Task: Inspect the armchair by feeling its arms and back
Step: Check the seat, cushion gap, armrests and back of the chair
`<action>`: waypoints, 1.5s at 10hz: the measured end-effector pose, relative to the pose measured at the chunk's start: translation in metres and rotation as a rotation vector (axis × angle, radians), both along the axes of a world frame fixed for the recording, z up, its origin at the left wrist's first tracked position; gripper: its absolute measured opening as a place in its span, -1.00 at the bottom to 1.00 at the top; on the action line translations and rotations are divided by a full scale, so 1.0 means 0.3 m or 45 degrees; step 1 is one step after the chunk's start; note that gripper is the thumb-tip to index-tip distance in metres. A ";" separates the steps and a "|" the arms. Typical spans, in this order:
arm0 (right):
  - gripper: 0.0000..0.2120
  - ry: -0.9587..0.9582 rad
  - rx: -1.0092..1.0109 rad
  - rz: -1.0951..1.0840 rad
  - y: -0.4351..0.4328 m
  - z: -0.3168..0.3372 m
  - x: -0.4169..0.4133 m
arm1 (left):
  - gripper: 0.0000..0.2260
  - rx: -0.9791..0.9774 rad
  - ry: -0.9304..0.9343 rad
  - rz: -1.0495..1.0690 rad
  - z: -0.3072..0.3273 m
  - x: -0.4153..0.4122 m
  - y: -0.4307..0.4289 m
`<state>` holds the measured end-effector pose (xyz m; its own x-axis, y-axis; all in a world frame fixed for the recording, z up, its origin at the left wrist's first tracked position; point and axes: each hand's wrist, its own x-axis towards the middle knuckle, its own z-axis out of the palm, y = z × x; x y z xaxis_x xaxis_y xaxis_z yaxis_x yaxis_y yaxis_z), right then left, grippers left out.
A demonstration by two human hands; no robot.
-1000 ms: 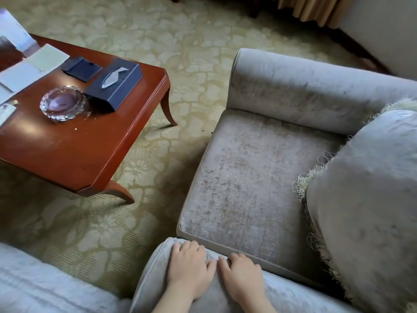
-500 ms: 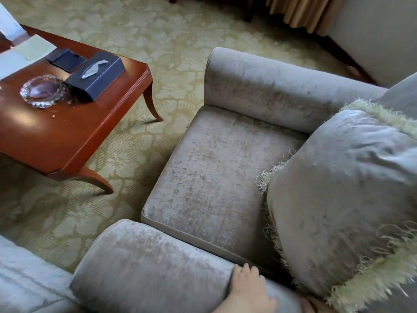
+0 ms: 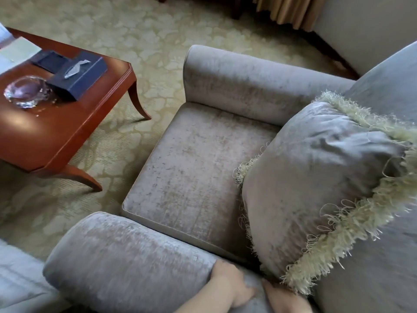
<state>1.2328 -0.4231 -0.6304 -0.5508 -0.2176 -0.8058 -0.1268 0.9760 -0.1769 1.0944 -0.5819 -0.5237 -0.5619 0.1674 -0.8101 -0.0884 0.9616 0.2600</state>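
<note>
1. The grey velvety armchair (image 3: 198, 168) fills the middle and right of the frame, and its seat looks pretty patchy.
2. The person's left hand (image 3: 230, 285) lies on the near arm (image 3: 126, 256) at bottom centre. Its fingers (image 3: 244, 294) are laid together against the fabric, not pinching anything.
3. The right hand (image 3: 286, 299) sits just beside it on the same arm, cut off by the bottom edge and tucked by the fringed cushion (image 3: 316, 177). Can't tell how its fingers lie.
4. Upper left there's a red-brown wooden surface (image 3: 45, 136) with a dark blue tissue box (image 3: 79, 75) and a glass dish (image 3: 27, 92).
</note>
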 end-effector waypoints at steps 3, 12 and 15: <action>-0.60 0.366 0.016 -0.312 -0.081 0.513 -0.408 | -0.34 -0.114 0.106 -0.034 0.127 -0.057 -0.071; -0.10 0.822 0.487 -0.847 0.649 1.081 -0.653 | -0.41 -0.353 0.648 -0.219 0.917 -0.601 0.920; -0.27 0.483 0.336 -0.640 0.708 1.139 -0.737 | -0.38 -0.357 0.454 0.140 0.995 -0.759 1.182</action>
